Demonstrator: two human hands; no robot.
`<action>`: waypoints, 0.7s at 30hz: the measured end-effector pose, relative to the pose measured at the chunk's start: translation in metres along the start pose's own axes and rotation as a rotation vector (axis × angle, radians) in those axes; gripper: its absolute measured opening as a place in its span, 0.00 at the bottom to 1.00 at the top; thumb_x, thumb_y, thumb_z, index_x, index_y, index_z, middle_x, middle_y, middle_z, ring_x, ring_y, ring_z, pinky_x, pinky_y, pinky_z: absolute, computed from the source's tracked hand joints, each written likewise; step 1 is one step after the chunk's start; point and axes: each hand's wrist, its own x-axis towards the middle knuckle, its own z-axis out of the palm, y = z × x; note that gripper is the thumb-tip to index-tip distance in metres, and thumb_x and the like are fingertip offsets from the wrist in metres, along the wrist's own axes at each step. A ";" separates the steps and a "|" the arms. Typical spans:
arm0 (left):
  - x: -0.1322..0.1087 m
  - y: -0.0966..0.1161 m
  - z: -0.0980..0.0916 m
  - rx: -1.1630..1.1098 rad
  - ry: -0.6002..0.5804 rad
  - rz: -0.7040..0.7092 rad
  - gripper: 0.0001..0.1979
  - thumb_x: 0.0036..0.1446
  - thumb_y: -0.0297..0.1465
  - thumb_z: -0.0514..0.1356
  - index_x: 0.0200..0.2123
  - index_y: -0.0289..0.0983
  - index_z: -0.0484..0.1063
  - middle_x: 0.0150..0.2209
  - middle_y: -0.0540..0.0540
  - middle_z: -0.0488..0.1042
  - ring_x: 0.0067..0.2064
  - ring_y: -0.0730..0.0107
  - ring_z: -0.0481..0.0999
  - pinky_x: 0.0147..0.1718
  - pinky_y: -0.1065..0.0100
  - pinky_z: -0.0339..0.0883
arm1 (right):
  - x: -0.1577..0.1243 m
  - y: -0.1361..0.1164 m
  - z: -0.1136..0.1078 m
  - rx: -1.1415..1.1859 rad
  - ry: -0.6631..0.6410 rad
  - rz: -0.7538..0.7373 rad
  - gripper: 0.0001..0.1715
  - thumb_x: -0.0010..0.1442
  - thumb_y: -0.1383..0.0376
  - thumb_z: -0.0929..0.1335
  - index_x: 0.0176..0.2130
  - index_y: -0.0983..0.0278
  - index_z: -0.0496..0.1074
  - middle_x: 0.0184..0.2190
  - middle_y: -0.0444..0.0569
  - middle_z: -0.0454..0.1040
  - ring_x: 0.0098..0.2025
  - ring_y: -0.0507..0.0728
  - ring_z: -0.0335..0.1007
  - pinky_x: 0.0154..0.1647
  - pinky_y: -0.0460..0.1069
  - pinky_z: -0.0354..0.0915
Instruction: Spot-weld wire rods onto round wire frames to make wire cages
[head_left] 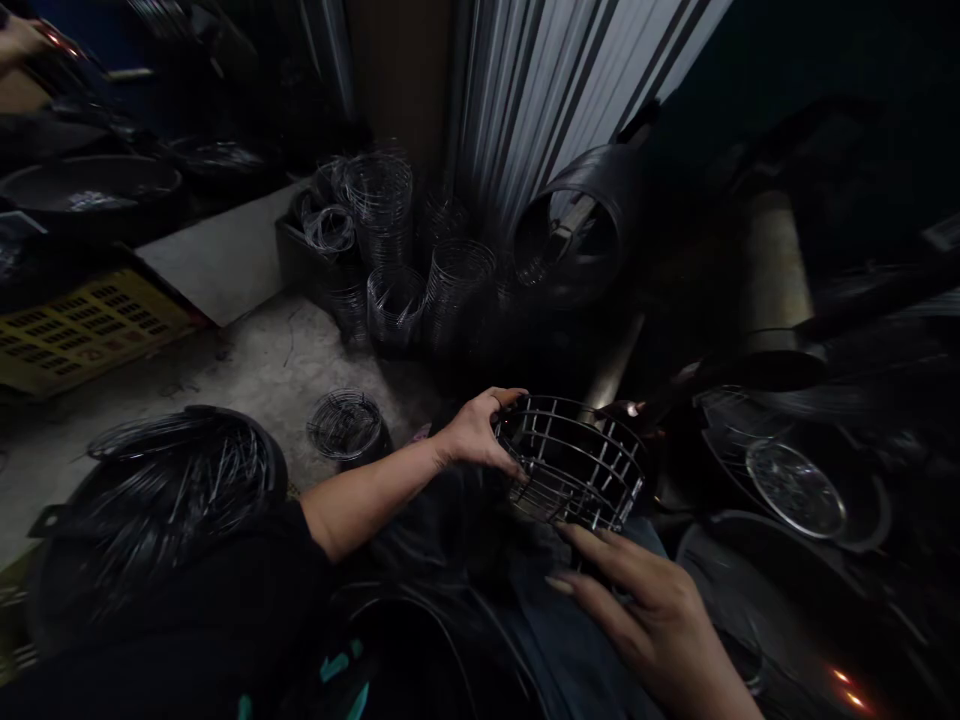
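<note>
A round wire basket of metal rods is tilted in front of me, above my lap. My left hand grips its left side, with the thumb and fingers curled round the rim. My right hand is near the basket's lower front edge. Its fingers are stretched out and apart, the fingertips close to the wires; whether they touch I cannot tell. Behind the basket, a dark machine part with a bright tip reaches in close to the rim.
A tub of loose wire rods stands at left, with a stack of wire rings beside it. Coiled wire stacks stand at the back. A yellow crate lies far left. Dark basins at right hold a wire ring piece.
</note>
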 end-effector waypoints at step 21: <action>0.015 0.024 0.032 0.356 -0.031 0.159 0.50 0.24 0.39 0.73 0.56 0.36 0.65 0.49 0.41 0.65 0.49 0.56 0.71 0.52 0.59 0.67 | 0.004 0.056 0.008 -0.438 0.157 -0.050 0.14 0.63 0.69 0.62 0.42 0.66 0.75 0.32 0.50 0.77 0.31 0.55 0.72 0.36 0.49 0.66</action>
